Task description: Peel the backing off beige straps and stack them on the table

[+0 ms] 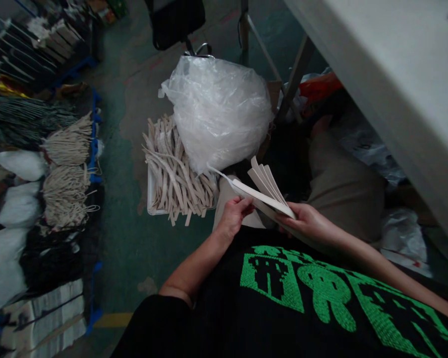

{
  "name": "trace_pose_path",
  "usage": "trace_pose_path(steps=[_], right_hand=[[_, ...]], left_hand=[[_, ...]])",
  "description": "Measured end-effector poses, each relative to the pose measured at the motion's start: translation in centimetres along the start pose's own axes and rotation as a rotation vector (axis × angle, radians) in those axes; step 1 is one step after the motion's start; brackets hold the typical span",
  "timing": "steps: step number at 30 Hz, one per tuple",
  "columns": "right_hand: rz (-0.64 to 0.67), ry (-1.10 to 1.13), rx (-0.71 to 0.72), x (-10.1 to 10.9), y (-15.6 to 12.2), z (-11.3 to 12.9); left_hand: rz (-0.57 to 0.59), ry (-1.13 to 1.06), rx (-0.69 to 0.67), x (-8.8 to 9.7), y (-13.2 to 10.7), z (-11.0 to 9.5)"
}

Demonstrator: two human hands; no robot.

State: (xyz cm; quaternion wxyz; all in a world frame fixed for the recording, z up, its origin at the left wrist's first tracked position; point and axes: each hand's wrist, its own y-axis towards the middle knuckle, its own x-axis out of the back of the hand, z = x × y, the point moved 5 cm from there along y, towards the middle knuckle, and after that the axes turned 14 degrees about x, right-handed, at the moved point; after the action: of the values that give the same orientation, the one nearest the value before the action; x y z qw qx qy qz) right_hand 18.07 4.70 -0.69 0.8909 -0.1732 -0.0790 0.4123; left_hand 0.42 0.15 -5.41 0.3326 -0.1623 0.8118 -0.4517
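In front of my lap, my right hand [302, 219] is closed around one end of a sheaf of flat beige strips [267, 181], whose far ends fan apart. One pale strip [259, 194] stretches leftward from it, and the fingers of my left hand [237, 214] are pinched on that strip's near edge. A thin whitish tail [219, 172] pokes out past its left end. What the strips are made of I cannot make out. Beyond my left hand stands a white tray [150, 199] heaped with limp beige strips [175, 174].
A full clear plastic bag [220, 109] stands behind the tray. The white table [392, 59] juts in from the upper right, with a metal leg [296, 69] below. Along the left, blue pallets [94, 134] carry bundled cords [67, 184] and white bags [20, 204]. A black chair [177, 22] stands beyond.
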Motion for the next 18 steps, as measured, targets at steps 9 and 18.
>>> trace_pose_path(steps=[9,18], right_hand=[[-0.381,0.049,-0.021,3.7,-10.3,1.9],[-0.623,0.082,0.046,5.1,-13.5,0.3]], left_hand=[[0.392,0.206,0.006,-11.3,-3.7,0.9],[0.455,0.464,0.181,-15.6,-1.7,6.3]])
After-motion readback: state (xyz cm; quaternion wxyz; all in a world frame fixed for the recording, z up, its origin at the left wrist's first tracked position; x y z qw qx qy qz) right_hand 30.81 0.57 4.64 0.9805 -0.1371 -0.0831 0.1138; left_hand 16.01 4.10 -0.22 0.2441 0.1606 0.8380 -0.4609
